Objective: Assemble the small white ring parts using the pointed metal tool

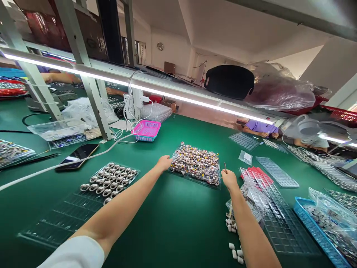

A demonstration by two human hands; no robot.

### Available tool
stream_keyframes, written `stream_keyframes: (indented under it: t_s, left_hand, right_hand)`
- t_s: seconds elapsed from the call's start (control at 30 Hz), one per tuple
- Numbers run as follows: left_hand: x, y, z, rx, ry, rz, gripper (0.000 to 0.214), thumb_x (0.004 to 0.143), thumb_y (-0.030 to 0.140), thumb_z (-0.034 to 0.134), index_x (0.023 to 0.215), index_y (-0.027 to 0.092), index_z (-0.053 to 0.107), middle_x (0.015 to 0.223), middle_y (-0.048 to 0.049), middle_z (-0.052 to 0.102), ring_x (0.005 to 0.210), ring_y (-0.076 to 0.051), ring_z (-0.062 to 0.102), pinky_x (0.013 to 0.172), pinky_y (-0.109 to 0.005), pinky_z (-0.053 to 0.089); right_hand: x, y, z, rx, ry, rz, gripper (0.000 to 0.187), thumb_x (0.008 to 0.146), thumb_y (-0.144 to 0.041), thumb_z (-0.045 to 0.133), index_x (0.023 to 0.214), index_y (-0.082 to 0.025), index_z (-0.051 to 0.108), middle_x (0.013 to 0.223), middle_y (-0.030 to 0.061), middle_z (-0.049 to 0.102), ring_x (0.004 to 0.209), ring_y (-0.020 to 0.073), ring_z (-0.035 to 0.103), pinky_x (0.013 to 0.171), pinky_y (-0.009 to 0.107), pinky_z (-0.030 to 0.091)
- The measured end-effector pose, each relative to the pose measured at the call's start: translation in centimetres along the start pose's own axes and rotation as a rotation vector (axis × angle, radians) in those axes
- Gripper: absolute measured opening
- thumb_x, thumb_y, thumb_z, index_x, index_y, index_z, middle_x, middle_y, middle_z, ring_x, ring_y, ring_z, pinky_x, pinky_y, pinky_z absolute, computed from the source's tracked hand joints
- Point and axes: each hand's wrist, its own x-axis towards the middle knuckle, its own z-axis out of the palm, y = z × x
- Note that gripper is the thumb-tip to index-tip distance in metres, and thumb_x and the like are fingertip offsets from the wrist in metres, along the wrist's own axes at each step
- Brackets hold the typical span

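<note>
A clear plastic tray [195, 163] heaped with small silvery ring-like pieces, some with yellow bits, lies ahead of me on the green table. My left hand [164, 163] is closed on the tray's left edge. Just off its right edge is my right hand [229, 179], its fingers closed around a slim brown stick-like tool [225, 166] that points up; its exact kind is unclear. Left of my left forearm, a compartment tray [80, 208] carries rows of metal rings [111, 178] in its far part. Small white blocks [234, 253] lie by my right forearm.
A pink basket [147, 128], a phone [78, 156] and a white cable [111, 147] lie to the left. Clear trays [287, 219], a red sheet [258, 175] and a blue basket [309, 223] are at right. A lit shelf [173, 91] crosses above. Another person [260, 127] sits opposite.
</note>
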Motion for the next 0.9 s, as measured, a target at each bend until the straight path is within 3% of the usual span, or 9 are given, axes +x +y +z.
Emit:
stream_keyframes:
  t_s: [0.13,0.37,0.9]
  left_hand:
    - [0.9,-0.6,0.8,0.025,-0.021,-0.031,0.034,0.096,0.033,0.061,0.126,0.017,0.06,0.127,-0.0107,0.062,0.108,-0.025,0.064,0.09,-0.045,0.057]
    - [1.2,-0.8,1.2,0.01,-0.058,-0.066,0.034,0.096,0.034,0.061,0.125,0.017,0.06,0.127,-0.0104,0.062,0.108,-0.025,0.064,0.09,-0.045,0.057]
    - [-1.8,0.9,0.6,-0.014,-0.018,-0.03,0.034,0.096,0.034,0.061,0.125,0.017,0.06,0.127,-0.0105,0.062,0.108,-0.025,0.064,0.09,-0.045,0.057]
  right_hand:
    - [2.4,0.4,1.6,-0.091,-0.049,0.065,0.035,0.096,-0.036,0.061,0.125,-0.017,0.06,0.127,0.0091,0.062,0.108,0.0241,0.064,0.09,0.044,0.057]
    - [3.5,1.1,2.9,-0.2,-0.109,0.1,0.034,0.096,-0.036,0.061,0.124,-0.017,0.06,0.127,0.0091,0.062,0.108,0.0241,0.064,0.09,0.044,0.057]
    - [3.7,0.8,2.2,-0.366,-0.154,0.095,0.034,0.096,-0.035,0.061,0.125,-0.017,0.06,0.128,0.0106,0.062,0.108,0.0228,0.064,0.091,0.043,0.056]
